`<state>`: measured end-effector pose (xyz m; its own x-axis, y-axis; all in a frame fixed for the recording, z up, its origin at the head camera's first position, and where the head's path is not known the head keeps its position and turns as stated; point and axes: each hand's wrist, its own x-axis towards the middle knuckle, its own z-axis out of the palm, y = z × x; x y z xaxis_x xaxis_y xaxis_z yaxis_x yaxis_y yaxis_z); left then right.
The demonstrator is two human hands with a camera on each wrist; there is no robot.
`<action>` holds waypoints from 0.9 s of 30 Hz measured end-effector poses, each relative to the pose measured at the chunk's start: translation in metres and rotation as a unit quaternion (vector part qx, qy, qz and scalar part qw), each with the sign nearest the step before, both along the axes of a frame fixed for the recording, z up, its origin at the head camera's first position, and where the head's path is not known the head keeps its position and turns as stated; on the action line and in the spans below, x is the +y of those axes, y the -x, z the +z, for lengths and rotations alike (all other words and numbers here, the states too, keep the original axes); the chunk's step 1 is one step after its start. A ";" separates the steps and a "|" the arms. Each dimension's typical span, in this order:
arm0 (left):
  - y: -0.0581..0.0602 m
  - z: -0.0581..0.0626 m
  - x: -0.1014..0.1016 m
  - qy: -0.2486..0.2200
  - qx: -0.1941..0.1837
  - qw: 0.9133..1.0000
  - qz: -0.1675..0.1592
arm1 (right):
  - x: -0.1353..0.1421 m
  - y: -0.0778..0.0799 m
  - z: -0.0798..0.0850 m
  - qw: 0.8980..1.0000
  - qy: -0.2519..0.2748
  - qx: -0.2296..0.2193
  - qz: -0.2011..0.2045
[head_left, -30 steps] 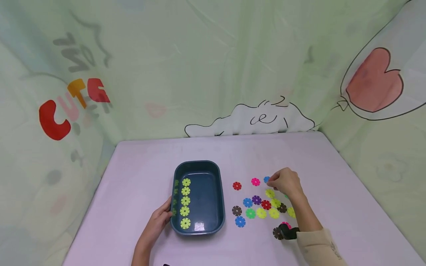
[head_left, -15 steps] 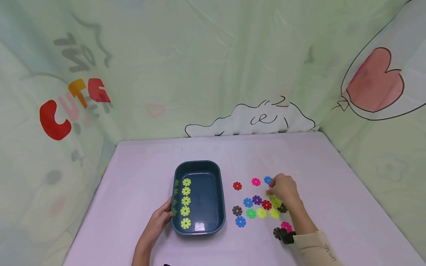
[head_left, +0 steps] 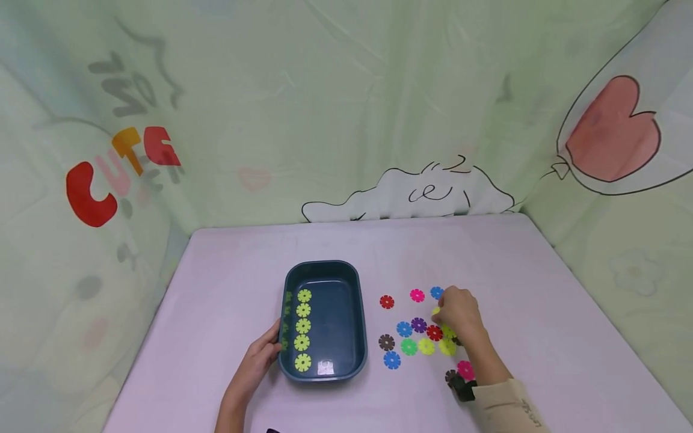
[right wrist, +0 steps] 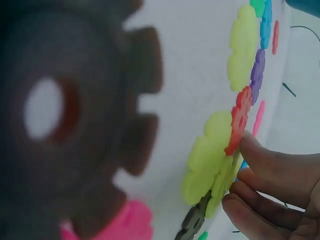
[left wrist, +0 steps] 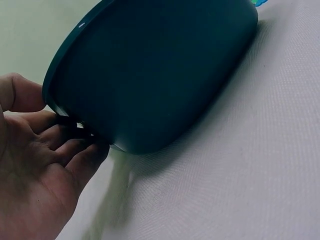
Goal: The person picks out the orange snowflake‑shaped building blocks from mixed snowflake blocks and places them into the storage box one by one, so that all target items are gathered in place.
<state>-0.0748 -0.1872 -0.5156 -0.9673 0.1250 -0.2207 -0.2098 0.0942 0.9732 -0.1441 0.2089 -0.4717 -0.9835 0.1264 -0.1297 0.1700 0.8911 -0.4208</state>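
My left hand [head_left: 258, 359] grips the left wall of a dark blue-green rectangular tray [head_left: 361, 325]. In the left wrist view its thumb lies at the rim and its fingers against the outer side. Inside the tray, several yellow snowflake discs [head_left: 303, 326] form a column along the left. To the right, my right hand [head_left: 459, 311] pinches a yellow snowflake disc [head_left: 436, 311] at the table surface, mostly hidden by the fingers. The right wrist view shows thumb and fingertips at its edge, close to a red snowflake disc [right wrist: 241, 120] and another yellow one.
Loose discs lie right of the tray, among them a purple disc [head_left: 418, 325], a green disc [head_left: 409, 347], a blue disc [head_left: 392, 360] and a pink disc [head_left: 465, 370]. A black wrist camera [head_left: 462, 388] hangs under the right sleeve. Printed curtains enclose the pale table [head_left: 243, 252].
My right hand has moved from beside the far blue disc slightly down toward the near side, onto the yellow snowflake disc. The left hand and tray stay in place.
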 end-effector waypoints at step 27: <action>0.000 0.001 0.001 -0.022 0.013 1.000 -0.009 | 0.011 0.009 -0.005 0.999 0.039 -0.021 -0.022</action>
